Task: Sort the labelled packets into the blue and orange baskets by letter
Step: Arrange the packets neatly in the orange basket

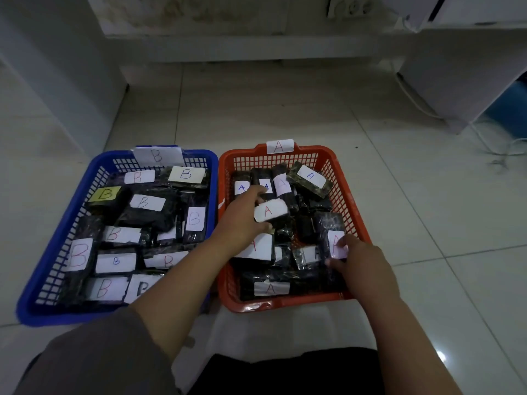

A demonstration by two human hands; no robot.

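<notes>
- Left hand (242, 220) grips an A-labelled packet (271, 213) over the orange basket (342, 178).
- Right hand (362, 266) pinches another A packet (336, 243) inside it.
- Blue basket (85, 178) holds B packets (147, 203).

The person is wearing a loose grey-brown sleeve (114, 354) pushed up the left forearm, leaving the right forearm (405, 337) bare, and dark trousers (285, 372).
</notes>
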